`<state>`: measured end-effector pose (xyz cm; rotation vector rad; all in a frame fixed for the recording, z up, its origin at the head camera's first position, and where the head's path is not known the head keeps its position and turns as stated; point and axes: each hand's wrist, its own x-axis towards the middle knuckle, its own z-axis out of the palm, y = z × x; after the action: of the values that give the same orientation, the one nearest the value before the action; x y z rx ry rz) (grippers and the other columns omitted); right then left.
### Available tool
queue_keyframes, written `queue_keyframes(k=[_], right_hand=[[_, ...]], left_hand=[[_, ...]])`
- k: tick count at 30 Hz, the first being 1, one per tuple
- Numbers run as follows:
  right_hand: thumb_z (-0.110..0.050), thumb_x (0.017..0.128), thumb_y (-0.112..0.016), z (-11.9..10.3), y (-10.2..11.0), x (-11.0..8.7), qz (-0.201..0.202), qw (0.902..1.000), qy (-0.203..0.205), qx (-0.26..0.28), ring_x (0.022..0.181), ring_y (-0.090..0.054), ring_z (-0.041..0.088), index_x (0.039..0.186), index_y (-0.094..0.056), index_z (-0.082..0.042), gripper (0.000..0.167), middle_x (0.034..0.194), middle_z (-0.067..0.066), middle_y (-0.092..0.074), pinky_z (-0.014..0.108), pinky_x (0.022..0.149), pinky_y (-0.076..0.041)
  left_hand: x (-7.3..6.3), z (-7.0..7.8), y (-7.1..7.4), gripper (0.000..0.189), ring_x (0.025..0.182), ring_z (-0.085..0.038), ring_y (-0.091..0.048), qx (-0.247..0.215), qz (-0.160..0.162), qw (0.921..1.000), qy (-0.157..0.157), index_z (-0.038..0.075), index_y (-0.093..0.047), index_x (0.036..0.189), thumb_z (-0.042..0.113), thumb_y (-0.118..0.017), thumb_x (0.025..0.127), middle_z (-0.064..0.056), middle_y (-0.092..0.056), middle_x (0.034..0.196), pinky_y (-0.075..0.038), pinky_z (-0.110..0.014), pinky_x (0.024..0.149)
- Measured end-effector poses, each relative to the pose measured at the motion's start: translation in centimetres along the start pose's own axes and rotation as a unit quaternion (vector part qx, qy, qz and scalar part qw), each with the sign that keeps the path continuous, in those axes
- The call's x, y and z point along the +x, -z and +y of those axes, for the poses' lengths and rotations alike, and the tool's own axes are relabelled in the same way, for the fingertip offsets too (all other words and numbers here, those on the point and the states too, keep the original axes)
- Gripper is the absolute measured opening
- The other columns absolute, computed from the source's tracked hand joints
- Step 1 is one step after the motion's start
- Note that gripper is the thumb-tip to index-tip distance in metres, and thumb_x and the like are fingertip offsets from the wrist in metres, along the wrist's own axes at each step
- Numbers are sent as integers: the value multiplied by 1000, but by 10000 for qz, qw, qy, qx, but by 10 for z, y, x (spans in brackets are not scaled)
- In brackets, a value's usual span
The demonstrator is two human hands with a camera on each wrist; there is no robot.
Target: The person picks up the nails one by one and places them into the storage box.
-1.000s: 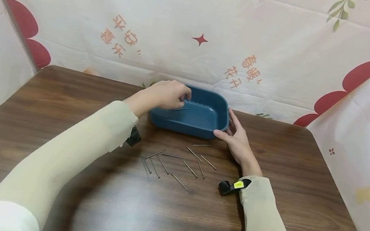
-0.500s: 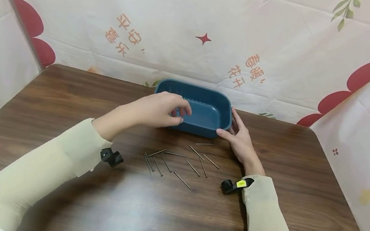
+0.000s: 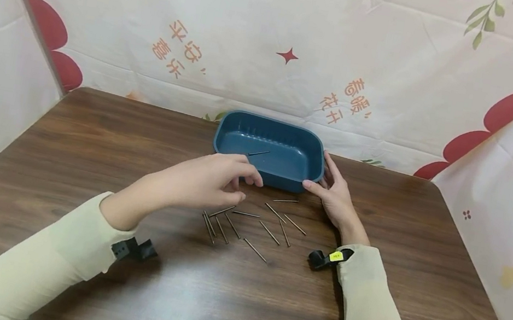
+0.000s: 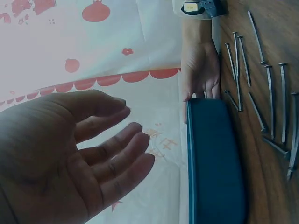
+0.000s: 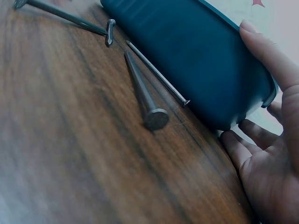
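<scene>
Near the nails (image 3: 269,233), the left hand (image 3: 196,177) curves loosely.

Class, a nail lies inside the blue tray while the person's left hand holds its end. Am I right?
Wrong hand: the head view shows the right hand holding the end of the blue tray. A nail does lie inside.

From the lower left of the head view, the left arm (image 3: 38,254) slanted up and right; from the lower right, the right arm (image 3: 375,310) angled up and left. The left hand (image 3: 199,176) hung near the centre, its 4 fingers (image 4: 128,175) loosely bent, slightly parted. The left wrist view caught its palm at lower left. Right of centre, the right hand (image 3: 337,200) gripped, right thumb (image 3: 314,187) opposite the bent right fingers (image 5: 259,135).
</scene>
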<state>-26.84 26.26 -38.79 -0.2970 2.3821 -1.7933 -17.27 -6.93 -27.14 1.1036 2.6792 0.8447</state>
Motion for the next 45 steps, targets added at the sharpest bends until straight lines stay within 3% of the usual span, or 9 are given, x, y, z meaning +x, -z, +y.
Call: queue_keyframes(k=[9,18,23,29,45], right_hand=[[-12,97,-66,-1,2,-2,-3,10000,-80,-32,158,-20,28,163,-10,-35,90,171,9,-15,26,116,-38],[-10,96,-67,0,-1,0,-29,10000,20,73,157,-21,29,163,-10,-32,90,170,10,-16,15,108,-42],[-10,96,-67,0,-2,1,-15,10000,48,44,157,-23,28,163,-12,-33,90,170,9,-18,16,109,-42],[-10,96,-67,1,-1,1,26,10000,19,15,157,-23,29,163,-11,-33,90,170,10,-18,20,112,-40],[-12,95,-68,-4,-1,-2,18,10000,-8,-10,157,-22,32,163,-12,-34,90,169,11,-19,42,122,-31]], left_hand=[[-6,-18,-16,35,92,-11,-63,-197,36,9993,318,15,-66,128,9,-64,93,-1,-64,113,-54,-30,84],[-7,-30,-27,37,95,-15,-64,-141,-156,9980,592,14,-65,129,7,-62,93,-5,-65,118,-53,-34,88],[-7,-37,-33,40,93,-15,-60,15,-353,9972,660,12,-64,129,7,-63,90,-7,-65,116,-52,-35,88],[-4,-47,-39,41,94,-16,-58,324,-723,9940,754,13,-64,126,9,-66,86,-5,-63,110,-51,-36,87],[9,-57,-50,40,101,-20,-60,613,-1051,9888,867,11,-64,122,7,-71,82,-6,-63,108,-51,-39,92]])
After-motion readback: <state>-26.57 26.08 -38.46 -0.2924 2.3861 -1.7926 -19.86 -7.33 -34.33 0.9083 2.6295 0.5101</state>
